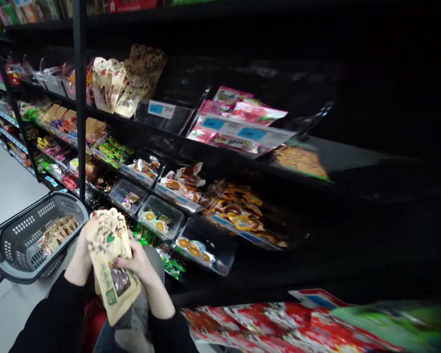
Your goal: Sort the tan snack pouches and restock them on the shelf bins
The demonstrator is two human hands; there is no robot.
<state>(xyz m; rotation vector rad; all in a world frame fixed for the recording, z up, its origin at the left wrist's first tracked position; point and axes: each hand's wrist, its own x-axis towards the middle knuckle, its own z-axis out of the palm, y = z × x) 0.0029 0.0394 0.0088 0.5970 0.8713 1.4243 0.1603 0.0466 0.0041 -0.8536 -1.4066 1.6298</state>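
Between my hands is a small stack of tan snack pouches (106, 245), held upright and slightly tilted above my lap. The front pouch has a clear window with dark food behind it and a green label near its bottom. My left hand (84, 245) grips the stack's upper left edge, its fingers partly hidden behind the pouches. On the right edge, my right hand (137, 262) is closed, its thumb lying across the front. Similar tan pouches (108, 83) stand in a clear bin on the upper shelf.
A grey shopping basket (7, 230) with patterned tan packages (59, 234) inside stands on the floor to my left. A black upright post (80, 98) divides the shelves. Clear bins hold pink packets (257, 112) and brown-yellow snacks (238, 208). Red packets (264, 321) lie low at the right.
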